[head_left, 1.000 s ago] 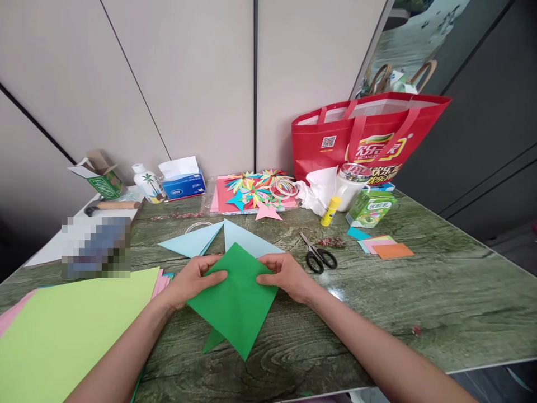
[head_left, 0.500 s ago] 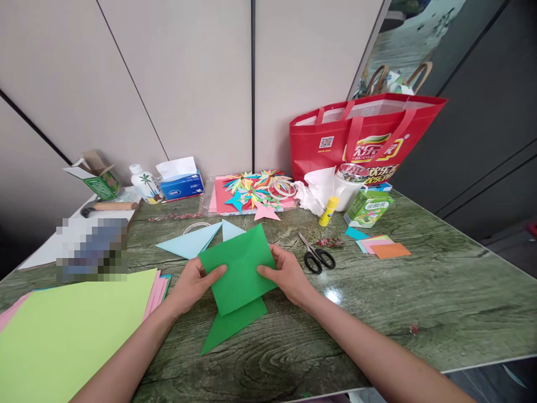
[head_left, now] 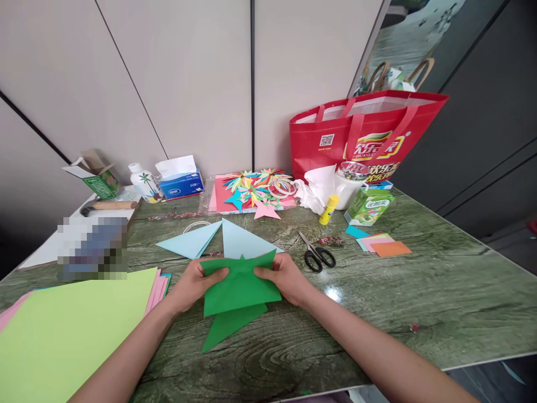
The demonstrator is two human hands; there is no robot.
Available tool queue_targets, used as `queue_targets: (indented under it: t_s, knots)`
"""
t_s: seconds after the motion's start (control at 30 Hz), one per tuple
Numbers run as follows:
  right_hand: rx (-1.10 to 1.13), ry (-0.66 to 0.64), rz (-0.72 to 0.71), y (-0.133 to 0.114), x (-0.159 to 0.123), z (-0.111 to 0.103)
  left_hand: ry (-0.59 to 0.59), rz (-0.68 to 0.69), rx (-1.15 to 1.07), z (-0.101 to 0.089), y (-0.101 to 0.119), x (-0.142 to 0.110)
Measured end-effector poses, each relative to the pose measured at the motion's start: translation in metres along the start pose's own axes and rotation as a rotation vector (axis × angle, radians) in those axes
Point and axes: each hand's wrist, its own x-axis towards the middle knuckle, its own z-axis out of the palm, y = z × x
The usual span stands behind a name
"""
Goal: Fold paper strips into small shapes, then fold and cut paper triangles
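L hand [head_left: 191, 286] and R hand [head_left: 291, 279] both on green sheet [head_left: 241, 288], one at each side, held in front of me at ctr of desk [head_left: 436, 302]. L fingers pinch its L side, thumb on the face toward me, rest behind; R fingers pinch the R side same way. Sheet bowed, upper edge uneven, small pt. sticking up mid-edge. Second green piece [head_left: 235, 324] lies below it, partly hidden; can't tell if the two touch.

Just beyond my hands: L lt-blue folded piece [head_left: 188, 239] & R lt-blue folded piece [head_left: 247, 239], tips close together. Scissors [head_left: 319, 254] to R of R hand, apart from it, blk handles twd me, blades slightly open. Small colored slips [head_left: 392, 249] farther R, fanned, orange on top. Yellow glue stick [head_left: 329, 210] beyond scissors, near white mug [head_left: 349, 187] and green carton [head_left: 369, 207]. Lg yellow-green sheet [head_left: 79, 330] on L, atop pink ones, partly under L forearm. Back of desk: multicolor paper stars [head_left: 254, 190], blue tissue box [head_left: 181, 186], red bag [head_left: 323, 145] against wall.
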Motion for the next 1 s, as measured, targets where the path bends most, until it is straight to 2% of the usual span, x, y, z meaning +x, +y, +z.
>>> queue_targets:
  t_s: [0.13, 0.23, 0.33, 0.4, 0.5, 0.63, 0.73, 0.87, 1.0]
  knots:
    - [0.065, 0.097, 0.068, -0.006, 0.003, 0.0, -0.088, 0.103, 0.094, -0.005, 0.001, 0.001]
    - [0.144, 0.19, 0.101, -0.009, 0.006, -0.003, -0.063, 0.163, 0.174, -0.007, 0.0, 0.002]
    - [0.104, 0.174, 0.09, -0.009, 0.006, -0.005, -0.006, 0.193, 0.247, -0.008, 0.001, 0.003]
    - [-0.003, 0.13, 0.054, -0.007, 0.005, -0.005, -0.044, 0.181, 0.255, -0.008, 0.004, 0.002]
    - [-0.097, 0.117, -0.033, -0.004, 0.004, -0.006, -0.162, 0.09, 0.17, -0.008, 0.01, 0.0]
    - [-0.125, 0.195, -0.158, -0.003, 0.005, -0.01, -0.238, -0.041, -0.184, -0.007, 0.015, -0.004]
    - [-0.2, 0.221, -0.211, -0.002, 0.007, -0.012, -0.177, -0.07, -0.333, -0.004, 0.013, -0.003]
    - [-0.255, 0.214, -0.205, 0.0, 0.007, -0.011, -0.018, -0.115, -0.259, 0.002, 0.008, 0.001]
    - [-0.268, 0.208, -0.219, 0.001, 0.007, -0.013, 0.026, -0.074, -0.235, 0.004, 0.005, 0.004]
